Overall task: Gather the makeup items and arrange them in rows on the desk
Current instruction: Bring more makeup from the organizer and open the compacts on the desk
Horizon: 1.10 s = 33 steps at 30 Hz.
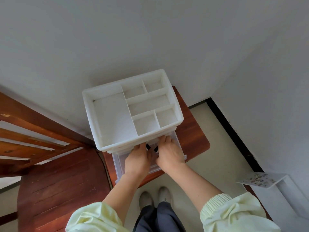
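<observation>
Chair (55, 185) of reddish wood, slatted back, fills the left edge of the head view. Just right of it is a small reddish-brown tabletop (190, 134) set into the corner of two pale walls.

White plastic organizer (89, 118) stands on the tabletop. Its top tray is divided into one large compartment at left and five smaller ones at right. Nothing is visible inside any of them.

Clear drawer (118, 166) at the organizer's base is pulled out toward the person and overhangs the near edge of the tabletop.

Left hand (138, 159) is palm down inside the drawer, fingers reaching in under the organizer's front edge. Fingertips are hidden, so I cannot tell whether they are grasping anything.

Makeup items (147, 146): two small dark-capped pieces show in the drawer, in the gap between the two hands, close to both. Contact with either hand is not resolvable.

Right hand (169, 154) is also palm down in the drawer, fingers bent over its right rear part, thumb toward the left hand. Grasp cannot be told here either.

Pale yellow sleeves (234, 213) are pushed up both forearms. Light shoes (146, 199) stand on the floor below.

At lower right, a patterned sheet (258, 180) lies on a white box (284, 188).
</observation>
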### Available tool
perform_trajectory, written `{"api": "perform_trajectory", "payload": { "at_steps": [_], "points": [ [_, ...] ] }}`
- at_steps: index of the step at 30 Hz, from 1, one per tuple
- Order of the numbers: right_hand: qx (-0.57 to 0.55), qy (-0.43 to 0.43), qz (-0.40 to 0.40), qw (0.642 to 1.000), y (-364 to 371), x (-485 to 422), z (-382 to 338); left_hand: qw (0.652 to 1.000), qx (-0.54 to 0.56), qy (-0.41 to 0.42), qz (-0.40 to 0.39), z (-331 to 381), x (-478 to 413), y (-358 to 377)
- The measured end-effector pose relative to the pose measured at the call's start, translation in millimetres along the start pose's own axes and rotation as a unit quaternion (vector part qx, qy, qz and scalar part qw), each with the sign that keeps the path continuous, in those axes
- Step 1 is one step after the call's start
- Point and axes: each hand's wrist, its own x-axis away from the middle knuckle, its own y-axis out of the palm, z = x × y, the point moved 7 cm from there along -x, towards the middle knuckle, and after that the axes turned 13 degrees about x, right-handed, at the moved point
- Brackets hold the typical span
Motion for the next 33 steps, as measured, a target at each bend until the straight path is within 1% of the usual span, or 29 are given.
{"api": "perform_trajectory", "payload": {
  "at_steps": [6,9,12,14,16,21,25,29,31,33],
  "points": [
    [0.032,-0.06,-0.013,0.998,0,2,-2,1.0,0.021,0.01,-0.014,-2,7,-2],
    [0.049,-0.087,-0.019,0.995,-2,4,-2,0.999,0.038,0.011,-0.037,-3,11,-5],
    [0.1,-0.122,-0.003,0.987,-10,6,-3,0.996,0.007,0.049,-0.076,-2,14,-6],
    [0.152,-0.137,0.007,0.979,-15,9,-2,0.991,-0.037,0.073,-0.106,-2,14,-5],
    [0.191,-0.15,0.0,0.97,-17,13,-3,0.987,-0.091,0.071,-0.108,-2,11,-8],
    [0.245,-0.13,-0.014,0.961,-19,14,-3,0.984,-0.148,0.051,-0.083,-1,3,-11],
    [0.21,-0.118,-0.026,0.97,-24,14,-5,0.979,-0.178,0.064,-0.075,2,6,-16],
    [0.195,-0.105,-0.053,0.974,-23,13,-2,0.967,-0.22,0.064,-0.108,-3,13,-21],
    [0.19,-0.101,-0.052,0.975,-22,14,-2,0.966,-0.215,0.077,-0.118,0,22,-24],
    [0.183,-0.098,-0.043,0.977,-20,14,-2,0.97,-0.205,0.084,-0.098,3,27,-29]
  ]
}}
